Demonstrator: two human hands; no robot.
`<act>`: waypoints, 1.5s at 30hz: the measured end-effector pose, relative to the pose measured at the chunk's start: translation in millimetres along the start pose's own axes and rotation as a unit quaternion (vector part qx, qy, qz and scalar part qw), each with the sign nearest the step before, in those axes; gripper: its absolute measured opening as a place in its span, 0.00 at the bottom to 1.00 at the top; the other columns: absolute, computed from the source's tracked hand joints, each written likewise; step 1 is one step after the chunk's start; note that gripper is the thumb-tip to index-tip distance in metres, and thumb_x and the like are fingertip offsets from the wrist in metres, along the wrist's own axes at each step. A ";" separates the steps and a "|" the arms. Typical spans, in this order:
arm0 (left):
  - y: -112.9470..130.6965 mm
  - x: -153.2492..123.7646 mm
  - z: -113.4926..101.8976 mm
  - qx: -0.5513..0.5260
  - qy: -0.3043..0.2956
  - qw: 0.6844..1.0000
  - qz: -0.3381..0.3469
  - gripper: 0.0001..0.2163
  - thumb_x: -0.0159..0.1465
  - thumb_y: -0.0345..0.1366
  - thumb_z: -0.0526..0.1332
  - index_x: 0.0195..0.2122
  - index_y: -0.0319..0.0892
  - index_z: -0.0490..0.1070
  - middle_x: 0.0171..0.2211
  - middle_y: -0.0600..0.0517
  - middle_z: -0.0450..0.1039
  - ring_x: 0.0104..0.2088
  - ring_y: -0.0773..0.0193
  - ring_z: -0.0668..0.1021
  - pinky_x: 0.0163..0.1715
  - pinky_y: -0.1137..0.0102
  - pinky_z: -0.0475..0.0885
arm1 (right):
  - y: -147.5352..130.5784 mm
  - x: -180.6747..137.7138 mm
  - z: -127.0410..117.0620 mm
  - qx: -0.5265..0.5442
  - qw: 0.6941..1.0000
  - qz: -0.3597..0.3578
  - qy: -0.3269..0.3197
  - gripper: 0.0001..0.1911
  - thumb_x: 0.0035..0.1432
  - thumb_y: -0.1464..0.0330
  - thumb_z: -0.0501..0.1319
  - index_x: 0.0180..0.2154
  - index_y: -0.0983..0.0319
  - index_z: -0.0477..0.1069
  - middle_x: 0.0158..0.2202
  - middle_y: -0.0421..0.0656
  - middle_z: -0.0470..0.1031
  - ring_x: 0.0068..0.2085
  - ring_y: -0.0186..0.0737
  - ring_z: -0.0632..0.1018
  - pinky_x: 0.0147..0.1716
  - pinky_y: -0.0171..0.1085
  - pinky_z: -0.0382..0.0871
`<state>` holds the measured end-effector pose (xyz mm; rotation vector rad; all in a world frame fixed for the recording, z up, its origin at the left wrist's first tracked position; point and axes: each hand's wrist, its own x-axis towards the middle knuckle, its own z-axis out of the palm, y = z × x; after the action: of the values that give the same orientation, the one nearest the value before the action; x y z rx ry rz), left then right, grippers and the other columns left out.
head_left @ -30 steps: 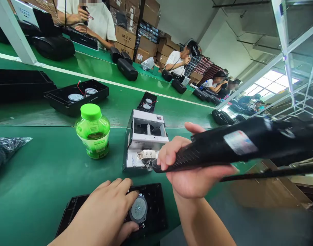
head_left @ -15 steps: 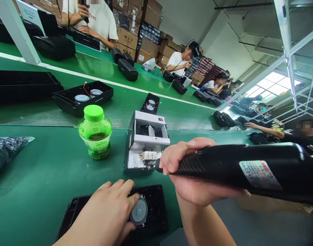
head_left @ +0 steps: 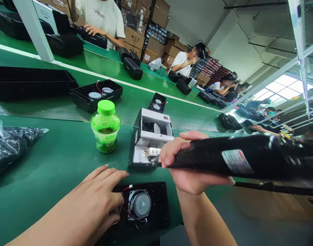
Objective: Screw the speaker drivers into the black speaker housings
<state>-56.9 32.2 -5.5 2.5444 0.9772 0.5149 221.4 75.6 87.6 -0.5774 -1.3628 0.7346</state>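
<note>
My right hand is wrapped round a black electric screwdriver with a pale label. The tool lies nearly level, its tip end at the front of a grey screw feeder. Below it, a black speaker housing rests on the green bench. A round speaker driver sits inside, with red and dark wires and a white plug beside it. My left hand covers the housing's left part. Its thumb and index finger curl round an edge that is mostly hidden, while the other fingers stretch forward.
A green-capped bottle stands left of the feeder. Plastic-wrapped material lies at far left. Further back are open housings with drivers and a long black case. People work across the bench among black speakers.
My left hand has moved left off the round driver, which now shows fully with its wires. The screwdriver tip stays by the feeder. My view has shifted slightly.
</note>
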 end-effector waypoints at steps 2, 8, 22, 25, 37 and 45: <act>2.5 -5.9 4.9 0.001 0.016 1.000 -0.001 0.08 0.69 0.36 0.84 0.42 0.62 0.93 0.72 0.52 0.90 0.69 0.39 0.91 0.81 0.38 0.83 | 3.1 7.3 0.3 0.000 1.000 0.012 0.002 0.41 0.75 0.24 0.70 0.61 0.52 0.87 0.27 0.35 0.84 0.20 0.40 0.79 0.22 0.38 0.78; 15.0 -3.6 23.1 0.051 0.021 0.999 0.000 0.11 0.63 0.35 0.87 0.43 0.55 0.92 0.74 0.45 0.88 0.74 0.36 0.87 0.88 0.35 0.74 | 18.7 19.0 6.2 0.020 0.998 0.040 0.047 0.39 0.80 0.27 0.65 0.61 0.53 0.85 0.24 0.33 0.78 0.16 0.38 0.73 0.17 0.36 0.71; 6.8 4.7 13.7 0.010 0.029 0.999 0.019 0.17 0.67 0.26 0.62 0.36 0.58 0.87 0.63 0.52 0.91 0.63 0.46 0.90 0.63 0.49 0.86 | -82.1 -70.8 -6.2 0.026 0.992 0.101 0.075 0.35 0.81 0.29 0.68 0.65 0.43 0.95 0.25 0.37 0.84 0.20 0.43 0.81 0.23 0.42 0.84; 6.0 -1.3 19.4 0.009 0.040 0.999 -0.003 0.15 0.73 0.31 0.60 0.38 0.57 0.86 0.64 0.51 0.90 0.63 0.45 0.88 0.65 0.46 0.85 | -72.5 -81.7 -6.7 0.047 0.989 0.126 0.059 0.32 0.78 0.30 0.73 0.65 0.43 0.95 0.25 0.38 0.85 0.20 0.44 0.81 0.24 0.43 0.86; 35.9 29.5 20.4 0.026 -0.015 0.999 0.035 0.21 0.69 0.34 0.80 0.62 0.59 0.90 0.68 0.48 0.90 0.61 0.39 0.92 0.59 0.45 0.85 | -69.8 -101.9 -12.9 0.026 0.988 0.147 0.037 0.37 0.83 0.28 0.63 0.69 0.43 0.92 0.27 0.37 0.84 0.24 0.44 0.82 0.30 0.44 0.86; 44.7 36.5 17.1 0.056 -0.071 0.996 -0.014 0.14 0.68 0.37 0.83 0.54 0.53 0.91 0.67 0.43 0.91 0.61 0.34 0.92 0.54 0.44 0.85 | -67.5 -110.2 -8.7 -0.018 0.991 0.117 0.058 0.38 0.86 0.29 0.58 0.69 0.45 0.91 0.28 0.37 0.82 0.23 0.42 0.80 0.28 0.44 0.87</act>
<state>1.2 23.0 7.4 2.6204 1.0151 0.2732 233.3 -51.3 64.7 -0.8063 -1.2145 0.8536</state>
